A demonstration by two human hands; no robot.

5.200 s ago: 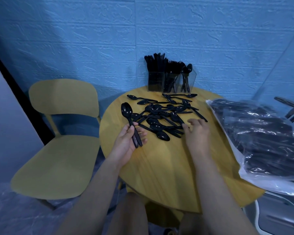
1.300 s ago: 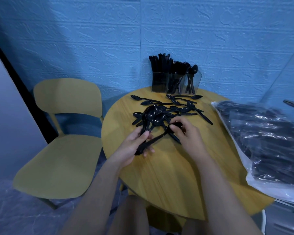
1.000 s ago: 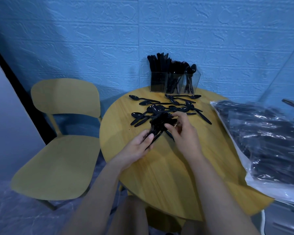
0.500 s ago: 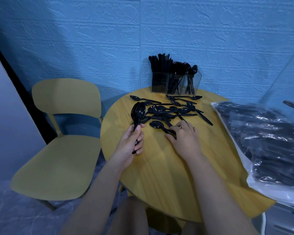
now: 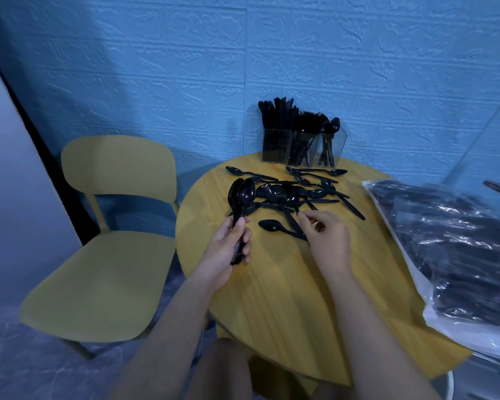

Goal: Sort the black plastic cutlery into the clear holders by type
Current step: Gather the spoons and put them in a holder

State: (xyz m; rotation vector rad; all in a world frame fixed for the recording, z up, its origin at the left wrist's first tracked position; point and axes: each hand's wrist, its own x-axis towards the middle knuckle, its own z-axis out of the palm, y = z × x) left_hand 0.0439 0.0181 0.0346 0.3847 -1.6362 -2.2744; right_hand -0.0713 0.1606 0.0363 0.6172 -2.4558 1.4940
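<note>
Head view, sorting in progress. The left hand (image 5: pixel 228 243) grips a nested stack of black plastic spoons (image 5: pixel 241 197) by the handles, bowls upright above the round yellow wooden table (image 5: pixel 286 298). The right hand (image 5: pixel 326 238) hovers over the loose pile of black spoons (image 5: pixel 295 194) at mid-table, its fingers (image 5: pixel 308 217) curled inward over a single loose spoon (image 5: pixel 272 226) lying nearest the person — whether they already pinch a handle cannot be told from here. Three clear square plastic holders (image 5: pixel 302 147) stand side by side at the table's far edge against the blue wall: knives at left, forks in the middle, only a few spoons at right.

The step in hand appears to be gathering spoons into one bundle. To do it well, lift each spoon by its handle end, turn the bowl the same way as those held, and slide it onto the stack so bowls nest — a crossed spoon would splay the bundle and probably jam at the holder's mouth. A clear bag of black cutlery (image 5: pixel 451 255) lies at right.
</note>
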